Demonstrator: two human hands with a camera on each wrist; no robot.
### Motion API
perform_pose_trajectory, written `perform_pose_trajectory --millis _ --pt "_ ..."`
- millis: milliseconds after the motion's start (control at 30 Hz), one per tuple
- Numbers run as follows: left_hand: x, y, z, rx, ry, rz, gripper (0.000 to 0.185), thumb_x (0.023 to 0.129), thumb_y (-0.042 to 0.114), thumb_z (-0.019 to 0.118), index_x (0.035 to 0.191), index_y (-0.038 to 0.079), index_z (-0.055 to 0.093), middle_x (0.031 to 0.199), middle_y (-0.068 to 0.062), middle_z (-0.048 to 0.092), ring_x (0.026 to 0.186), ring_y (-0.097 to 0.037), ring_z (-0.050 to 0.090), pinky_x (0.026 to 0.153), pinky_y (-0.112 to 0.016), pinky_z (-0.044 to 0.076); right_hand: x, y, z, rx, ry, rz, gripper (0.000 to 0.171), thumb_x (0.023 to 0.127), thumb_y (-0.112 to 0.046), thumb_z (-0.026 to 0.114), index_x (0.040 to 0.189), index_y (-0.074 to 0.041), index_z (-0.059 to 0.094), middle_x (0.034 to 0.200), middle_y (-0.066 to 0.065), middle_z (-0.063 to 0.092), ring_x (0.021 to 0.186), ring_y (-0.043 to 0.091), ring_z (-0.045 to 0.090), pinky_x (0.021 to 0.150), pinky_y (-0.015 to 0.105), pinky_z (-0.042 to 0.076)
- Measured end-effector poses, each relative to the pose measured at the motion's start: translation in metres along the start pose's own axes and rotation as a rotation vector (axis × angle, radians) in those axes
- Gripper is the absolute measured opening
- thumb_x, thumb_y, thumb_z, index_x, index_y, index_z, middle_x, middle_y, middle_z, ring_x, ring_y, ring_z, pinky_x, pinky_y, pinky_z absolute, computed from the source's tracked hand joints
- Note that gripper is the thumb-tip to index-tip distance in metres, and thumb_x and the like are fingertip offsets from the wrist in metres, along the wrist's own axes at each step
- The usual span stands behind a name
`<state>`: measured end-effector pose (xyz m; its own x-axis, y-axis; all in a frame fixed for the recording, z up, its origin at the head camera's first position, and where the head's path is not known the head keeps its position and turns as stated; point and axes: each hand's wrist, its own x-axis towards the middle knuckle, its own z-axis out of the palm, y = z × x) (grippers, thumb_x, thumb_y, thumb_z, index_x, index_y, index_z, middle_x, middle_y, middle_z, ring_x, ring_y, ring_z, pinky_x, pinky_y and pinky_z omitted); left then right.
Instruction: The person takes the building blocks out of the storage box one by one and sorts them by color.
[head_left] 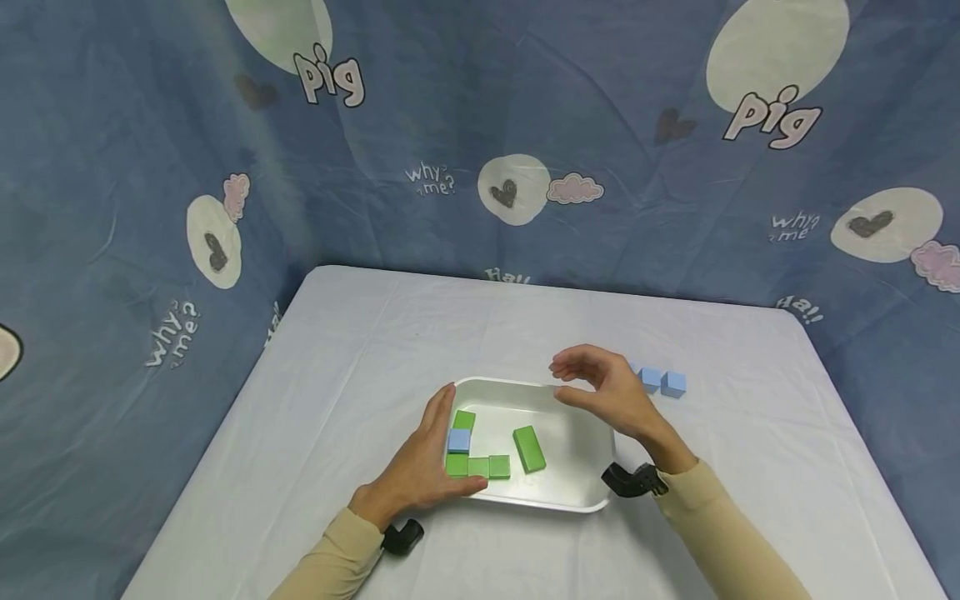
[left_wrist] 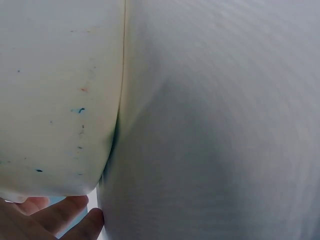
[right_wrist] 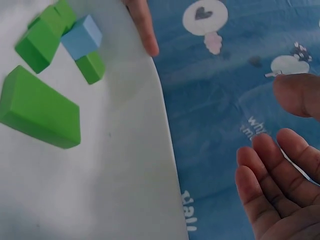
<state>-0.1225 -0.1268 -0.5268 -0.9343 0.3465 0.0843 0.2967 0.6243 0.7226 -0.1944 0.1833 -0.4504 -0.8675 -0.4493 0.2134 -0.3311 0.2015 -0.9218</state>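
A white tray (head_left: 581,496) sits on the table near me. Inside it lie several green blocks (head_left: 477,467), a longer green block (head_left: 528,448) and one light blue cube (head_left: 459,440). My left hand (head_left: 429,454) rests against the tray's left rim with straight fingers, holding nothing; its fingertips (left_wrist: 70,215) show beside the tray wall (left_wrist: 55,100). My right hand (head_left: 603,387) hovers empty above the tray's far right corner, thumb and fingers loosely apart (right_wrist: 280,170). The right wrist view shows the long green block (right_wrist: 40,110), the blue cube (right_wrist: 82,36) and a left fingertip (right_wrist: 145,30).
Two light blue cubes (head_left: 662,382) stand on the white tablecloth (head_left: 337,350) just beyond my right hand. A blue printed curtain (head_left: 480,142) closes off the back and left of the table.
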Motion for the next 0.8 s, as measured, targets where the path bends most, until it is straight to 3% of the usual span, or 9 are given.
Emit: perform_pose_trajectory --millis 333,633,800 --pt "0.0 0.001 0.0 -0.006 0.005 0.0 0.137 0.066 0.055 0.09 0.165 0.01 0.005 0.168 -0.004 0.009 0.131 -0.032 0.048 0.106 -0.053 0.044 0.003 0.0 0.007 0.036 -0.03 -0.019 0.036 0.088 -0.001 0.077 0.122 0.004 0.065 0.113 0.012 0.069 0.107 0.048 0.061 0.098 0.054 0.05" --pt "0.001 0.0 0.001 -0.01 -0.004 -0.003 0.137 0.067 0.055 0.089 0.164 0.01 0.005 0.168 -0.003 0.009 0.129 -0.03 0.049 0.105 -0.051 0.045 0.006 0.001 0.013 0.016 -0.049 -0.035 0.035 0.088 -0.002 0.078 0.121 -0.001 0.067 0.112 0.013 0.069 0.104 0.038 0.066 0.095 0.04 0.053" --pt "0.0 0.0 0.001 -0.011 -0.008 -0.009 0.137 0.067 0.054 0.09 0.165 0.011 0.004 0.168 -0.002 0.009 0.129 -0.03 0.05 0.105 -0.051 0.045 0.009 0.002 0.018 0.036 -0.057 -0.039 0.034 0.088 -0.002 0.079 0.12 -0.001 0.067 0.111 0.02 0.068 0.102 0.037 0.066 0.095 0.045 0.053"
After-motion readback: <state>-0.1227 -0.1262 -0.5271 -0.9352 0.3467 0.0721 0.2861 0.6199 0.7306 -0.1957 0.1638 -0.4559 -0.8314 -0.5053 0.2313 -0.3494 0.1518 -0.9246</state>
